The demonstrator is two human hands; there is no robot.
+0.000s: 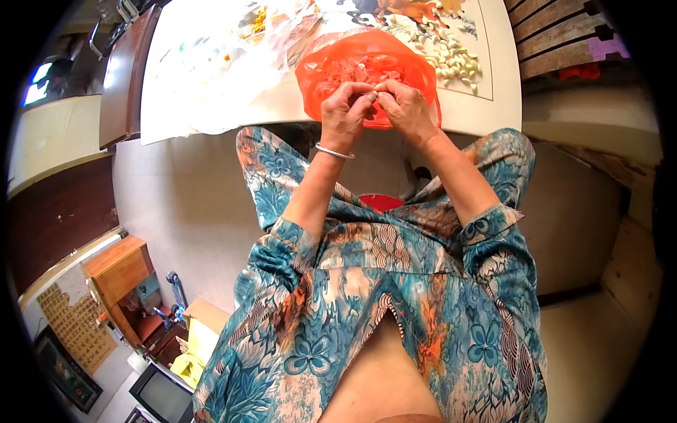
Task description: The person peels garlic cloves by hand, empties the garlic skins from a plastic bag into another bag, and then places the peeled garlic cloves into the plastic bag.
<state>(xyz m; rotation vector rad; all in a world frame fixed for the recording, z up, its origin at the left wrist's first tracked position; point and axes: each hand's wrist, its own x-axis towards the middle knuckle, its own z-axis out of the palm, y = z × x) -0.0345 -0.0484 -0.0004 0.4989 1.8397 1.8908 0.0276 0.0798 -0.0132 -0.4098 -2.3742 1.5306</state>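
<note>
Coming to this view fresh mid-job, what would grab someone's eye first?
Probably the bright red bag near the table's front edge, with the left hand and right hand meeting fingertip to fingertip over it. Next, the pile of pale cloves just right of the bag, then the boldly patterned clothes filling the lower middle.

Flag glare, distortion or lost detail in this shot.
Head view: glare bleaches the left of the tabletop; head view: wide-angle distortion bows outer edges, corners black; head view: red bag reads clearly, but detail where left hand and right hand meet is too small to make out.
</note>
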